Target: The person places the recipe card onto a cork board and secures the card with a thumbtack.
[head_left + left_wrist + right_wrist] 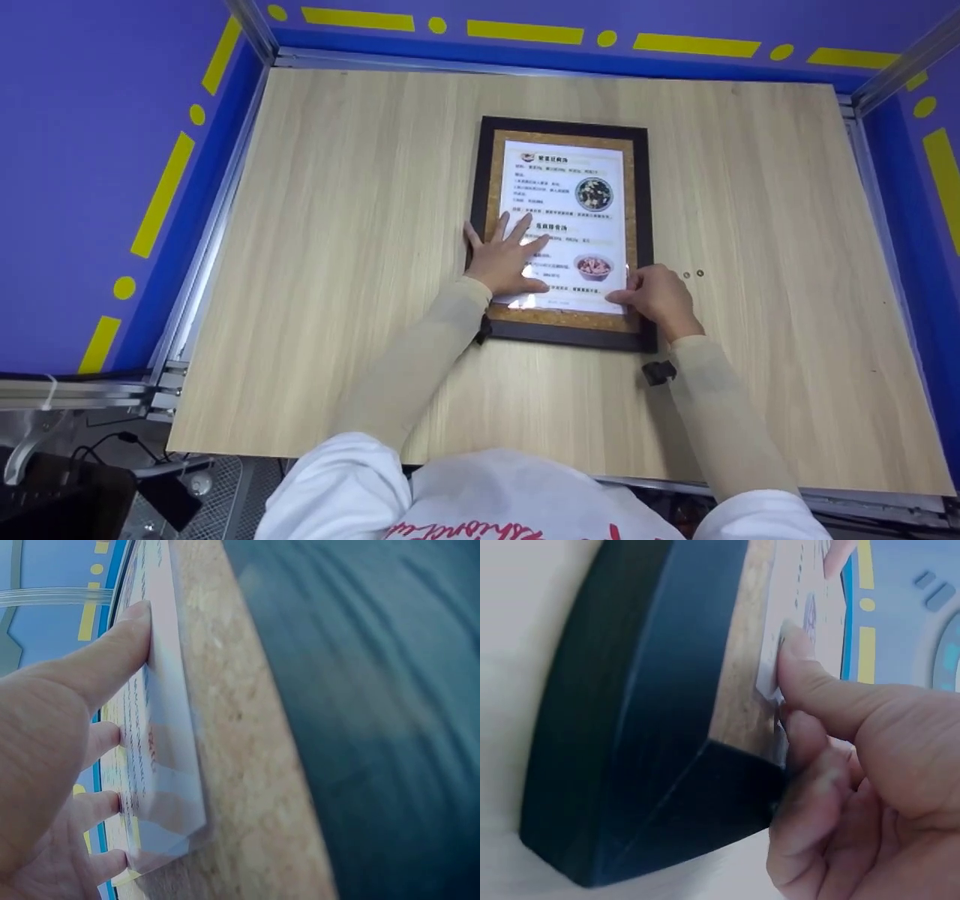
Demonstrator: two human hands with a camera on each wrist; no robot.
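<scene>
A laminated recipe sheet (559, 199) with printed text and two food pictures lies on a cork board (577, 320) in a dark frame (570, 335). On the sheet's lower left rests my left hand (506, 264), fingers spread; the left wrist view shows its thumb (135, 622) flat against the plastic. At the sheet's lower right edge, my right hand (664, 300) pinches the sheet between thumb and curled index finger. In the right wrist view the right thumb (802, 667) lies on top of the sheet, and the index fingertip's contact is partly hidden.
Two small round metallic pieces (693, 274) lie on the wooden table (360, 225) just right of the frame. Blue walls (82, 150) with yellow marks enclose the table's back and sides. Cables and dark items (169, 495) sit below its front left corner.
</scene>
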